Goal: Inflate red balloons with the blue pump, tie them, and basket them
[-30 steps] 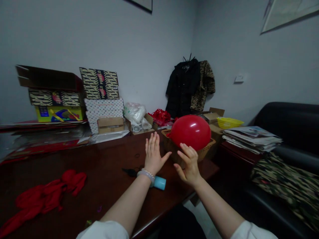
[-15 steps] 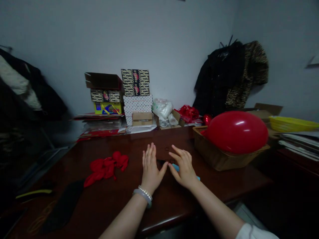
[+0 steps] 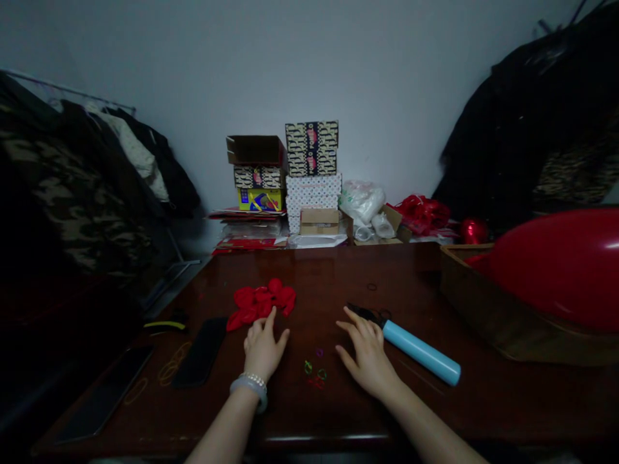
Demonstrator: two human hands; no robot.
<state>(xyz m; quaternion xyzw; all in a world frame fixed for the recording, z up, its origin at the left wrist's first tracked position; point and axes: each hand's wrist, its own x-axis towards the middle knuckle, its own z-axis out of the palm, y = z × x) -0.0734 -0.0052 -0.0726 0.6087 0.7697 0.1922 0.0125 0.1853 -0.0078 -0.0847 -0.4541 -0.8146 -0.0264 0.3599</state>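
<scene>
My left hand (image 3: 264,346) is open, index finger stretched out to the near edge of a heap of red deflated balloons (image 3: 249,298); whether it touches them I cannot tell. My right hand (image 3: 366,353) is also open, fingers spread, low over the table, with nothing in it. Between the hands lie several small coloured rubber bands (image 3: 322,374). Just beyond my right hand are dark scissors (image 3: 363,312), partly hidden by its fingers. A light blue balloon pump (image 3: 422,352) lies slantwise to the right of that hand.
A large inflated red balloon (image 3: 561,270) rests in a wicker basket (image 3: 522,341) at the right. Two dark flat phone-like slabs, one nearer the balloons (image 3: 200,354), lie at left beside tan rubber bands (image 3: 174,364). Stacked boxes (image 3: 313,193) stand behind the dark wooden table (image 3: 319,277).
My hands have moved apart, the left toward the red balloons. The view has turned left, so things appear further right. The coloured bands and the whole pump now show.
</scene>
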